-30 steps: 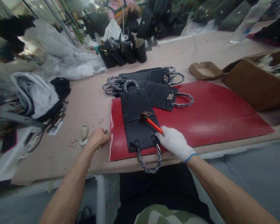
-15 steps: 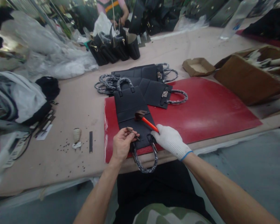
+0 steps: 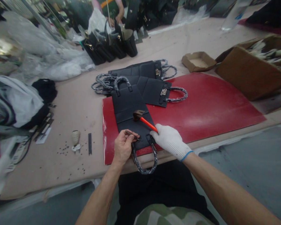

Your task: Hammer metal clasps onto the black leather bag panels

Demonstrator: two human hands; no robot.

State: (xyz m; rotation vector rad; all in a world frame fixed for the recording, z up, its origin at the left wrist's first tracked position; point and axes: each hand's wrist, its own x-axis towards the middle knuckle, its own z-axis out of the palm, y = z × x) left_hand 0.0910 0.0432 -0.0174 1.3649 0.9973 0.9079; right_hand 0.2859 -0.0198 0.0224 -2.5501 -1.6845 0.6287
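Note:
My left hand (image 3: 124, 144), bare, pinches a thin punch-like metal tool (image 3: 134, 135), its tip low over the near end of a black bag panel (image 3: 128, 103). The gloved right hand (image 3: 170, 139) is closed round the red handle of a hammer (image 3: 148, 123), whose dark head is above the middle of that panel. A plastic-wrapped bag handle (image 3: 145, 172) loops from the panel over the table's front edge. Behind lie more black bag panels (image 3: 152, 89) with wrapped handles and metal clasps. Under the work lies a red board (image 3: 201, 106).
On the left are a tape-wrapped tool (image 3: 76, 139), a dark flat strip (image 3: 90, 143) and scattered black bits. A small cardboard tray (image 3: 198, 61) and a large cardboard box (image 3: 250, 72) stand at right. Black bags (image 3: 110, 45) stand at the back, near another person (image 3: 115, 12).
The whole view has shifted slightly. Both hands keep their grips on the tool and the hammer, with almost no movement over the panel.

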